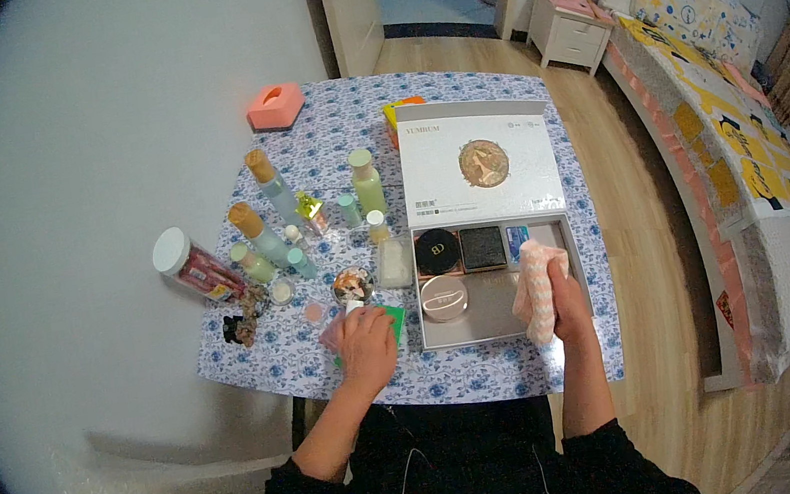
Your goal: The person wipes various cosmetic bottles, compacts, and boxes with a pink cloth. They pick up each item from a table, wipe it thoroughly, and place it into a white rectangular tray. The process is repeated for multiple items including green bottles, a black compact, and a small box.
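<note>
My right hand point(569, 298) grips a folded pink-and-white patterned cloth point(538, 287) over the right side of an open white gift box point(423, 326). Inside the box are a round black compact point(437, 251), a square dark case point(482, 248), a round pinkish compact point(445, 298) and a blue card point(518, 241). My left hand point(367, 348) is lowered over a green flat item point(396, 316) and a pinkish translucent item point(332, 334). A small white cap point(353, 304) shows at its fingertips; whether the fingers hold it is hidden.
Several cosmetic bottles, among them a wooden-capped one point(260, 232) and a green one point(367, 186), stand left of the box. A white-lidded jar point(197, 263), hair ties point(247, 325) and a pink tissue box point(276, 107) are farther left. The box lid point(438, 173) stands raised.
</note>
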### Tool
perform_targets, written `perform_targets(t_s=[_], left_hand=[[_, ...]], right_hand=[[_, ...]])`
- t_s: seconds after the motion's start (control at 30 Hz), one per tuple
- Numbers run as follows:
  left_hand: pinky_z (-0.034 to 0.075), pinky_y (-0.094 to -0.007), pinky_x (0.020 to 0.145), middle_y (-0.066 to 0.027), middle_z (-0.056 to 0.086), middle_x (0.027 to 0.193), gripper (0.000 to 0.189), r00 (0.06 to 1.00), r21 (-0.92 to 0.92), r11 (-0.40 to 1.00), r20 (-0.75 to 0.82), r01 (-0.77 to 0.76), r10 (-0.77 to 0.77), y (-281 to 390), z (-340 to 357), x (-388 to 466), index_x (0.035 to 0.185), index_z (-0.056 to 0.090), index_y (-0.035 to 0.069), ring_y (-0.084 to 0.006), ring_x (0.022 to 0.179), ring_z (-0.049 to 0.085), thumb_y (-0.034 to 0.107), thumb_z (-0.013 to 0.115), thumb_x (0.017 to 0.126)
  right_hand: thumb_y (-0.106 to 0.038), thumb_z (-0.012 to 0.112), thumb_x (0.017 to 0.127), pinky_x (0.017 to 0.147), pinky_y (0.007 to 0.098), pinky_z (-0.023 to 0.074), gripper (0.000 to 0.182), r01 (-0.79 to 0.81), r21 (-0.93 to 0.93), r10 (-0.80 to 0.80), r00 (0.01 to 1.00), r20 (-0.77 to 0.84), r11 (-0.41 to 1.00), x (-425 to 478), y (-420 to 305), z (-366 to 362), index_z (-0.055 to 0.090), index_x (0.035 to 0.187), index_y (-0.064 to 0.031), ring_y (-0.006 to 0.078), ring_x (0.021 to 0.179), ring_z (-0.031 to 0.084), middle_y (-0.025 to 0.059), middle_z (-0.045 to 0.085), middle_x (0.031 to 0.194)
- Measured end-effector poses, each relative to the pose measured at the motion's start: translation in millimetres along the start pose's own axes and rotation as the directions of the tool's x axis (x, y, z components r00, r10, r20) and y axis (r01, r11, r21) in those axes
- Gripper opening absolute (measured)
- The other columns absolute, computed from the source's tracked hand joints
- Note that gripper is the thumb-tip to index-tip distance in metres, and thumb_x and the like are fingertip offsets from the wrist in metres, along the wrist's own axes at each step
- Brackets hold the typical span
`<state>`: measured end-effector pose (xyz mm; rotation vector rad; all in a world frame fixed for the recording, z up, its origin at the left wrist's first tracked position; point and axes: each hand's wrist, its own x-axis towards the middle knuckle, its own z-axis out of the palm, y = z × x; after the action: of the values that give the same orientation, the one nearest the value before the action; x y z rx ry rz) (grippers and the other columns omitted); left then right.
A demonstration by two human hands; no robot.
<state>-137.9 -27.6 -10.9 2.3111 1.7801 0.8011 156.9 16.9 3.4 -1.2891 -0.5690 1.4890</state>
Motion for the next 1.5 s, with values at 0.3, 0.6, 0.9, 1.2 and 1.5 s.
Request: perform_targets(t_s=[0.3, 0.6, 0.9, 1.2, 1.5], left_hand=[[0.028, -0.0468, 0.092, -0.0103, 0.053, 0.108, 0.02, 0.996, 0.194, 0.979, -0.065, 0.067, -0.056, -48, 17, -17, 0.093, 0.056, 0.001, -0.0323, 0.106, 0.042, 0.006, 0.053, 0.074], [0.032, -0.044, 0.088, -0.0106, 0.053, 0.104, 0.024, 0.982, 0.305, 0.952, -0.187, 0.024, 0.035, -84, 18, 2, 0.094, 0.053, 0.001, -0.0305, 0.102, 0.045, 0.006, 0.056, 0.071], [0.034, -0.0442, 0.085, -0.0166, 0.051, 0.102, 0.036, 0.964, -0.087, 0.98, -0.184, 0.178, -0.191, -38, 53, 58, 0.098, 0.05, -0.001, -0.033, 0.1, 0.045, 0.023, 0.061, 0.073], [0.035, -0.0439, 0.086, -0.0202, 0.052, 0.102, 0.062, 0.81, 0.148, 0.831, 0.187, 0.536, -0.555, -25, 57, 97, 0.099, 0.05, -0.004, -0.0337, 0.101, 0.046, 0.045, 0.066, 0.066], [0.044, -0.0417, 0.064, -0.0184, 0.057, 0.08, 0.05, 0.831, -0.172, 0.814, 0.062, 0.555, -0.553, -26, 53, 89, 0.087, 0.045, 0.001, -0.033, 0.072, 0.056, 0.04, 0.068, 0.065]], right_hand=[[-0.046, 0.036, 0.089, 0.075, 0.0341, 0.0466, 0.054, -0.143, 0.047, 0.129, 0.965, 0.229, 0.989, -18, 34, 31, 0.043, 0.117, -0.001, 0.0192, 0.089, 0.055, 0.0107, 0.055, 0.102], [-0.045, 0.036, 0.089, 0.074, 0.0315, 0.0464, 0.051, -0.193, 0.101, 0.167, 0.961, 0.22, 0.976, -25, 39, 30, 0.047, 0.113, -0.0015, 0.0176, 0.086, 0.056, 0.0097, 0.055, 0.099], [-0.043, 0.035, 0.09, 0.073, 0.0303, 0.0464, 0.047, -0.247, 0.13, 0.205, 0.941, 0.269, 0.96, -29, 45, 34, 0.048, 0.11, -0.0027, 0.0164, 0.085, 0.055, 0.0077, 0.055, 0.096], [-0.043, 0.035, 0.09, 0.074, 0.0303, 0.0461, 0.048, -0.265, 0.115, 0.232, 0.943, 0.24, 0.958, -33, 48, 28, 0.047, 0.112, -0.0031, 0.0161, 0.085, 0.055, 0.0073, 0.055, 0.098], [-0.048, 0.032, 0.089, 0.074, 0.0358, 0.0471, 0.054, -0.227, 0.2, 0.157, 0.936, 0.314, 0.953, -33, 49, 33, 0.043, 0.118, -0.0028, 0.0217, 0.09, 0.055, 0.0115, 0.053, 0.105]])
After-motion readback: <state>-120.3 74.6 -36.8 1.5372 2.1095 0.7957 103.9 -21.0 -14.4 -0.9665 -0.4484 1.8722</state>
